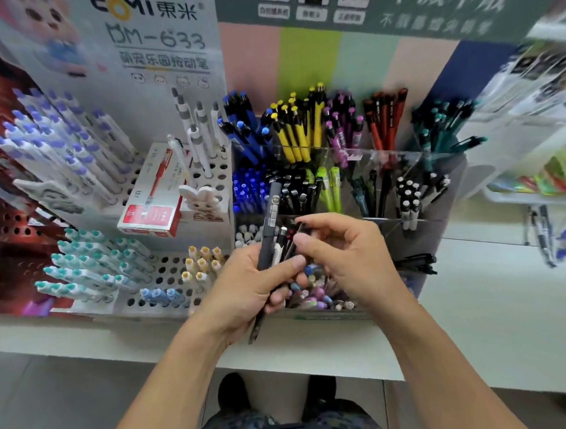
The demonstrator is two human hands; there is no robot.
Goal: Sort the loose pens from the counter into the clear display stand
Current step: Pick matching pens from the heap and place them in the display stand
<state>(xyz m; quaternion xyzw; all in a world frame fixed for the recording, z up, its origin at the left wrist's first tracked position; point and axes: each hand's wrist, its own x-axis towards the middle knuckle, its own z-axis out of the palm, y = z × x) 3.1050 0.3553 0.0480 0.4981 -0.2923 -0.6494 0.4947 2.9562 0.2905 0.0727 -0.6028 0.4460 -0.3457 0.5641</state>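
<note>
I observe the left hand (246, 291) clenched around a bundle of pens (271, 228), a dark grey one standing tallest, held above the front compartments of the clear display stand (400, 162) on the white desk (477, 319). The right hand (346, 253) pinches a thin dark pen (293, 243) from that bundle between thumb and fingers (311, 221). More loose pens (418, 263) lie just right of the stand.

Stationery shop, retail counter. Clear display stand (403, 162) divided into compartments, pens sorted by colour: blue, yellow, purple, red, teal. White perforated rack (166, 273) to its left holds capped pens upright. Branded backing card (154, 40) printed with a model number (cartoon mascot alongside). Boxed red pens (152, 195), packaged goods at right.
</note>
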